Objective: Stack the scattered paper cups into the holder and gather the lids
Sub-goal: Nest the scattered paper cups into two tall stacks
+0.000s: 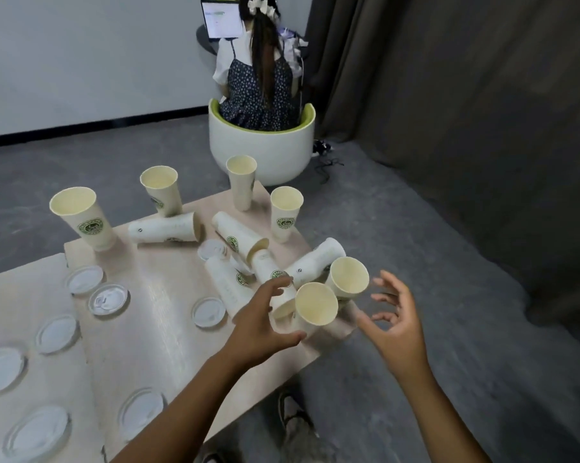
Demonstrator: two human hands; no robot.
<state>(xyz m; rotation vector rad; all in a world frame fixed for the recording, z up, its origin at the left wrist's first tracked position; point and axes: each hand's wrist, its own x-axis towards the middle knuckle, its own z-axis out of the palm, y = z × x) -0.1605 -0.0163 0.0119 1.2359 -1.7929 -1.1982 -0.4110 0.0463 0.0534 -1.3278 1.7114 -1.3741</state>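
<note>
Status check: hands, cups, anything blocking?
Left hand and right hand open, flanking the nearest upright cup. Nothing held. Tipped cups crowd behind it; lids scattered left.

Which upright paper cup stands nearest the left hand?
The cream paper cup directly between the left hand and right hand; other upright cups stand farther back.

Soft, even indoor light, faint shadows, wide-angle bending and blur toward edges.
</note>
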